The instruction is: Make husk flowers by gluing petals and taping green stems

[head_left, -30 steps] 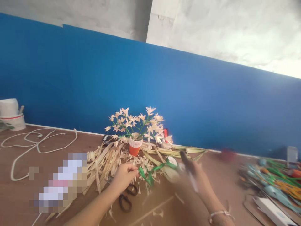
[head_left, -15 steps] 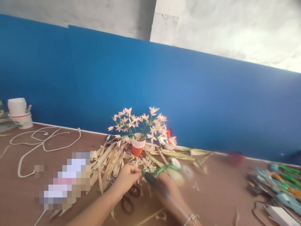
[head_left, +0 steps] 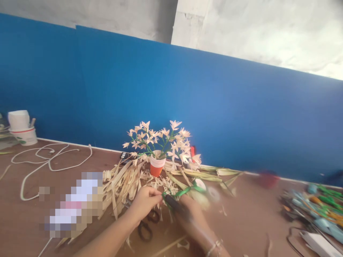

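Observation:
My left hand [head_left: 146, 200] is closed in a pinch at the end of a strip of green tape [head_left: 185, 191]. What else lies between its fingertips is too small to make out. Close beside it, my right hand [head_left: 189, 212] is wrapped round a dark, rod-shaped tool [head_left: 171, 202], its tip almost touching the left fingertips; blur hides its exact kind. The tape runs back to a roll [head_left: 199, 184] behind the right hand. Beneath my left wrist lie black-handled scissors [head_left: 145, 232]. Small pale husk flowers [head_left: 166, 185] are heaped just beyond both hands.
Beyond the hands, an orange-and-white paper cup [head_left: 157, 167] holds green stems with pale flowers [head_left: 177, 142]. Dry husks [head_left: 120, 182] spread around it. A white cable [head_left: 48, 162] and stacked white cups [head_left: 23, 130] are left; tangled coloured items [head_left: 318, 207] lie right. A blue partition [head_left: 171, 96] stands behind.
The view has shifted very slightly. Both hands keep nearly the same pose, and the right wrist has moved a little to the left.

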Demonstrator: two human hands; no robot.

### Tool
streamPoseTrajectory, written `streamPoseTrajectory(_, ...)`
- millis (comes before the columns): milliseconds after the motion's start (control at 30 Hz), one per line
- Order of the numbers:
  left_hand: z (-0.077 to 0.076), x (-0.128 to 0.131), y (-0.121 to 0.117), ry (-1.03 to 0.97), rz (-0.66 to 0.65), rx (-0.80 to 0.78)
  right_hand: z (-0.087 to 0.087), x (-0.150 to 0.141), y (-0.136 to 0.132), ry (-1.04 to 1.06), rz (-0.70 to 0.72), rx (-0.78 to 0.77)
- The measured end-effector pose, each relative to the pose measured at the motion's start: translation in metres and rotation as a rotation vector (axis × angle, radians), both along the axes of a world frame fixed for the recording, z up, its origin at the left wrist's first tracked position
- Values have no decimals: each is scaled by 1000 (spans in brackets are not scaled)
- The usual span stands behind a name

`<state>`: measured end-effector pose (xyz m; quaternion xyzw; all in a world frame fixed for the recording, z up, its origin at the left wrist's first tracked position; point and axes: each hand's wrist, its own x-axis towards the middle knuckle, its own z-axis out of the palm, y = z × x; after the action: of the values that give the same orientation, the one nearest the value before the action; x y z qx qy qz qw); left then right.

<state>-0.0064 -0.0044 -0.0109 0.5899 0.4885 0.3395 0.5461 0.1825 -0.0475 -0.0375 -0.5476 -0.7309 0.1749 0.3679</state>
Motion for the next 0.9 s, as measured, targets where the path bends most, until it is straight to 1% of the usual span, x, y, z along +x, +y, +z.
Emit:
streamPoseTrajectory(200, 2, 0, 0, -12, -4, -19, -5, 1, 2, 28, -39, -7)
streamPoseTrajectory(333, 5, -1, -1, -22, -11, -33, -9, 1, 3, 120, -26, -46)
streamPoseTrajectory(533, 12, -1, -5, -113, -31, -129, -12, -4, 3, 373, -57, -225)
streamPoseTrajectory(633, 16, 0, -8, -139, -34, -166, -13, -4, 1, 447, -84, -311)
streamPoseTrajectory(733, 18, 0, -10, -143, -20, -182, -14, -3, -1, 473, -98, -353)
streamPoseTrajectory(900, 18, -1, -9, -155, -14, -173, -12, -2, -3, 463, -82, -359)
